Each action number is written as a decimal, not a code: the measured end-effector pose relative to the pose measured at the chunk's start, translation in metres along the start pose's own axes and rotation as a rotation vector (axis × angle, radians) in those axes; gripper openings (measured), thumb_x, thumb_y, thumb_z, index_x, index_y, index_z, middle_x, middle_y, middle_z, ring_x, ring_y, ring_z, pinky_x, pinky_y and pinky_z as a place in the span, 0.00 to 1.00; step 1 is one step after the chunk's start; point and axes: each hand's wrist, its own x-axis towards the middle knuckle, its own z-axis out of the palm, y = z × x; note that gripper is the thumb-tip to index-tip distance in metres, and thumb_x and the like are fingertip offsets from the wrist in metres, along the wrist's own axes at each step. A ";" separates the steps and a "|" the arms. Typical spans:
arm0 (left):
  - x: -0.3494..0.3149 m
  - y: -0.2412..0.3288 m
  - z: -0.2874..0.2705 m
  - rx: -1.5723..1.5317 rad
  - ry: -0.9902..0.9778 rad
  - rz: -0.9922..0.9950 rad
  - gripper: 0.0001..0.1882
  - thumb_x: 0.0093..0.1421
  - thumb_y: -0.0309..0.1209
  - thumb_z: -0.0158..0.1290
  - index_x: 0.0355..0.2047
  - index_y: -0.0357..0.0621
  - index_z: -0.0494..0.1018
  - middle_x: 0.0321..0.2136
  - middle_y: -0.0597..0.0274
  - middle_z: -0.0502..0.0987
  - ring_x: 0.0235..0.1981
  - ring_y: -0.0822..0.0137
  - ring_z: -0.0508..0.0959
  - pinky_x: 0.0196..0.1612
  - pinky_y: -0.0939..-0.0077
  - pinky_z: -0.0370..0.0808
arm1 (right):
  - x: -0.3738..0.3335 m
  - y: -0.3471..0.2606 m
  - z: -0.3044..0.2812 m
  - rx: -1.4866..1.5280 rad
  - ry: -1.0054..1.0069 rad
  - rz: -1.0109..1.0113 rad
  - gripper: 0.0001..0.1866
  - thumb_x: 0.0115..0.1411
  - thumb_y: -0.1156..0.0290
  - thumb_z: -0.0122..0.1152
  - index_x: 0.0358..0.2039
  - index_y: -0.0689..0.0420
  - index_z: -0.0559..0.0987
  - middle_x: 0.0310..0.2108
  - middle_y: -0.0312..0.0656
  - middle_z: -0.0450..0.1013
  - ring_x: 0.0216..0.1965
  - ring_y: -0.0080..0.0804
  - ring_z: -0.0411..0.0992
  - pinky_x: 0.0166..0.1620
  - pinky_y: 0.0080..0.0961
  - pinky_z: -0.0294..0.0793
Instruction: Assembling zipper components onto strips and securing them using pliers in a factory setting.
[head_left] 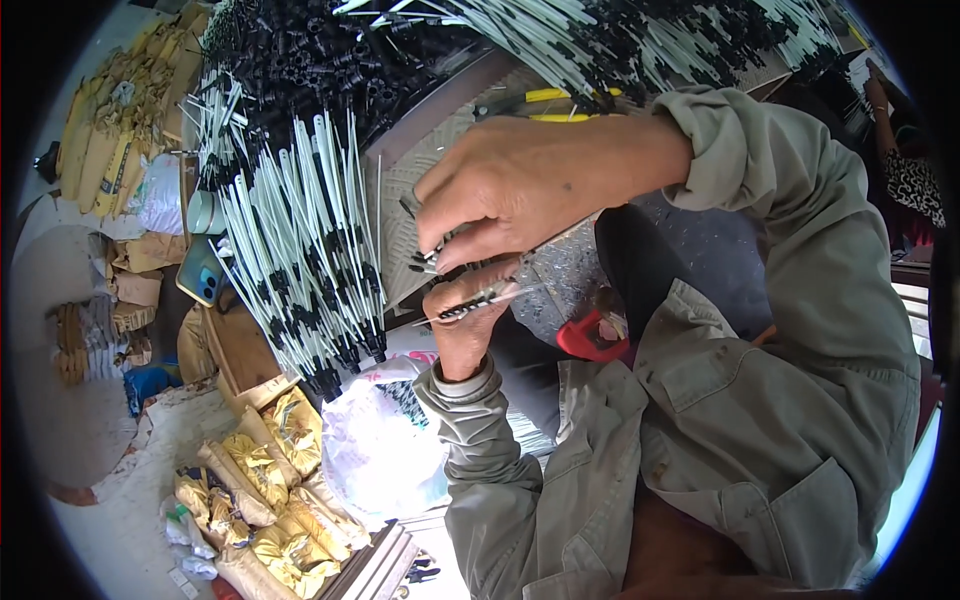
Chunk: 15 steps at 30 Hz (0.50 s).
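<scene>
We find both hands close together in front of the person's body, over the near side of the desk (398,190). The left hand (462,322) comes up from below and is closed, pinching a few thin black-and-white pieces (482,303) that lie across its fingers. The right hand (500,195) reaches in from the right just above it, palm down with bent fingers; a small black-and-white part (427,260) shows at its fingertips, but we cannot tell whether it is gripped there or whether the two hands touch. To the left of the hands we record a thick bundle of white sticks (318,190) with black fittings, fanned out, and behind it a large heap of black parts (310,75). More white sticks (530,35) with black ends lie at the far side. Yellow-handled pliers (552,97) lie on the desk beyond the right wrist. A red object (590,338) sits near the person's lap; its kind is unclear to us. At lower left we note a white plastic bag (385,455), a carton of yellow-wrapped packets (270,470) and, higher up, a phone (201,270). At the right edge we see part of another person (910,180).
</scene>
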 end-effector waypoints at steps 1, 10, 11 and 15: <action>0.002 -0.001 0.001 0.086 -0.034 0.073 0.11 0.44 0.19 0.60 0.31 0.33 0.76 0.26 0.59 0.78 0.25 0.75 0.74 0.31 0.83 0.71 | -0.001 0.000 0.002 -0.001 0.058 -0.038 0.07 0.50 0.69 0.58 0.25 0.58 0.73 0.20 0.41 0.64 0.20 0.39 0.67 0.22 0.32 0.63; 0.002 -0.005 0.001 0.070 0.047 0.094 0.10 0.41 0.20 0.63 0.24 0.33 0.74 0.21 0.62 0.77 0.22 0.76 0.74 0.25 0.82 0.70 | -0.002 -0.008 0.008 -0.058 0.081 0.069 0.10 0.50 0.71 0.56 0.19 0.59 0.66 0.19 0.40 0.59 0.18 0.37 0.63 0.21 0.32 0.60; 0.002 -0.003 0.000 0.103 0.033 0.092 0.10 0.41 0.20 0.63 0.24 0.33 0.74 0.21 0.62 0.77 0.22 0.76 0.74 0.26 0.82 0.70 | -0.002 -0.008 0.009 -0.008 0.117 0.045 0.10 0.51 0.71 0.56 0.19 0.59 0.66 0.19 0.40 0.58 0.18 0.37 0.62 0.21 0.32 0.59; 0.006 0.002 0.004 0.076 0.024 0.110 0.09 0.41 0.20 0.63 0.24 0.34 0.74 0.20 0.63 0.76 0.23 0.75 0.74 0.27 0.82 0.71 | -0.002 -0.005 0.007 0.008 0.100 0.034 0.11 0.51 0.70 0.56 0.19 0.59 0.66 0.19 0.40 0.58 0.17 0.37 0.62 0.21 0.32 0.59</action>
